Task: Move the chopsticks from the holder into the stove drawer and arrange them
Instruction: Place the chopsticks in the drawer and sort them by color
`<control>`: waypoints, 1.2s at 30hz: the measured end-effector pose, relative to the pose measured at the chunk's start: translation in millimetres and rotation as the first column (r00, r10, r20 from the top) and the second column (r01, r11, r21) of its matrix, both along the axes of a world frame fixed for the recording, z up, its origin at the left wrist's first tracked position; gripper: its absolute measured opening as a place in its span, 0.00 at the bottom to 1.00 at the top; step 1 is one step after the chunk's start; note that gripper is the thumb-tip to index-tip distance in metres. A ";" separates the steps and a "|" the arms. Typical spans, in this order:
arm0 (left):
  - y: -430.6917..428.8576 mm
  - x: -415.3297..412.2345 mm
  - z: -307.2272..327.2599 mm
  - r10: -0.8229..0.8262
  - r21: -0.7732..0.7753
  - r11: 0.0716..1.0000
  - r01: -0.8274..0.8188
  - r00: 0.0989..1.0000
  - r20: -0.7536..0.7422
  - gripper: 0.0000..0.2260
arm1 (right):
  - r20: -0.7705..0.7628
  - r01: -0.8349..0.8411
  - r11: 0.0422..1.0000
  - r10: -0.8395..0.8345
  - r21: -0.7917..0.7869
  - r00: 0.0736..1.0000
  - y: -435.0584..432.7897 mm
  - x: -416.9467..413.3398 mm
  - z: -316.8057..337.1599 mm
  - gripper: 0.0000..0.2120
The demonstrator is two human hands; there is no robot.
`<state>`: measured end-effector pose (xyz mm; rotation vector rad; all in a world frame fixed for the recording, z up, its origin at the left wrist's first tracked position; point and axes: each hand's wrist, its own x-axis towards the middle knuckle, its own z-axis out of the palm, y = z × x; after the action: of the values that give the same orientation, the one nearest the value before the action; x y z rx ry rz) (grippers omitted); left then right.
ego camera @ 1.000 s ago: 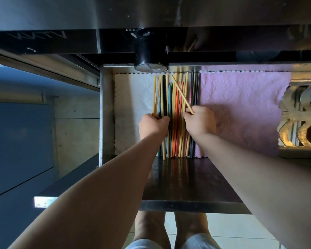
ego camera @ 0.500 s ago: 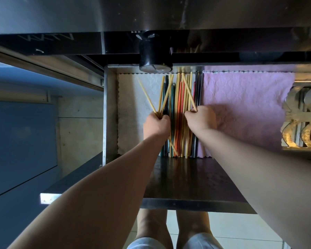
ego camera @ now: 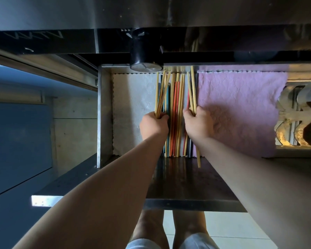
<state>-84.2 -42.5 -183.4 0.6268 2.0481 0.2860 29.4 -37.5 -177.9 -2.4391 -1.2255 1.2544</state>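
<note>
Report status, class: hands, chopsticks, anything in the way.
Left hand grips fanned wooden chopsticks. Right hand grips a smaller bundle. Row of coloured chopsticks lies in the drawer between them. Black knob overhangs the far end.

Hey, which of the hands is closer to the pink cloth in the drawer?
Right. The right hand sits at the left edge of the pink cloth, gripping wooden chopsticks; the left hand grips others beyond the coloured chopsticks, farther left.

Left hand [ego camera: 153,125] grips wooden chopsticks [ego camera: 160,95] over the white cloth [ego camera: 133,108]. Right hand [ego camera: 198,125] grips another bundle [ego camera: 192,90] beside the pink cloth [ego camera: 241,108]. Coloured chopsticks [ego camera: 175,114] lie between, inside the drawer [ego camera: 102,114].
</note>
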 end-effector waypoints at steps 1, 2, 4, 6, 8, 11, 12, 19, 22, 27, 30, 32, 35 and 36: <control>-0.1 1.4 -0.4 -0.014 -0.005 1.000 0.014 1.000 -0.012 0.03 | -0.007 0.009 1.000 -0.009 0.002 1.000 -1.8 -0.1 -0.6 0.16; -0.5 3.0 -1.3 -0.035 -0.013 0.999 0.035 0.999 -0.016 0.03 | -0.013 0.020 1.000 -0.020 0.006 1.000 -3.4 -0.1 -1.6 0.16; -2.0 7.3 -1.5 -0.079 -0.039 0.996 0.078 0.997 -0.019 0.02 | -0.036 0.045 0.999 -0.045 0.002 0.998 -5.9 0.4 -4.5 0.16; -2.1 9.6 -3.4 -0.076 -0.047 0.996 0.075 0.997 -0.018 0.03 | -0.059 0.065 0.998 -0.066 -0.008 0.996 -6.5 0.8 -7.0 0.15; 0.3 9.6 -4.5 -0.043 -0.061 0.997 0.042 0.999 -0.013 0.03 | -0.061 0.066 0.998 -0.066 -0.013 0.996 -5.6 1.8 -9.3 0.14; 3.8 8.9 -4.6 -0.044 -0.098 0.994 0.043 0.999 -0.013 0.04 | -0.070 0.057 0.998 -0.058 -0.024 0.996 -4.9 3.4 -11.6 0.12; 4.3 8.9 -4.5 -0.047 -0.102 0.994 0.045 0.999 -0.010 0.04 | -0.078 0.061 0.998 -0.063 -0.025 0.995 -5.5 4.0 -12.7 0.11; 1.9 7.9 0.8 0.031 -0.059 0.998 -0.029 0.999 0.029 0.07 | -0.103 0.093 0.996 -0.094 -0.013 0.990 -6.7 8.6 -15.6 0.08; 0.6 2.2 4.3 0.034 -0.031 0.999 -0.033 0.999 0.041 0.05 | -0.082 0.093 0.996 -0.093 -0.015 0.992 -4.9 6.7 -15.3 0.09; -1.2 -5.7 7.2 0.037 -0.011 0.999 -0.037 0.998 0.047 0.07 | -0.009 0.060 0.998 -0.060 -0.025 0.998 0.5 -0.9 -18.4 0.09; -2.9 -9.8 8.0 0.049 -0.007 0.999 -0.049 0.998 0.041 0.06 | 0.047 0.047 0.997 -0.044 -0.054 0.998 5.3 -5.7 -20.0 0.11; -3.0 -12.4 8.8 0.055 -0.007 0.998 -0.055 0.997 0.047 0.05 | 0.079 0.034 0.996 -0.028 -0.082 0.996 10.0 -10.4 -19.4 0.13; -1.8 -15.0 10.2 0.044 -0.008 0.999 -0.044 0.998 0.055 0.06 | 0.118 0.017 0.995 -0.005 -0.097 0.993 15.3 -16.2 -17.3 0.17; -1.5 -15.3 10.6 0.042 -0.008 0.999 -0.042 0.998 0.056 0.06 | 0.126 0.015 0.995 -0.003 -0.099 0.992 16.0 -16.9 -16.7 0.17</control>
<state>-99.5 -44.0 -172.8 0.5662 2.0098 0.3179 12.5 -21.5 -194.7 -2.6288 -1.2080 1.2036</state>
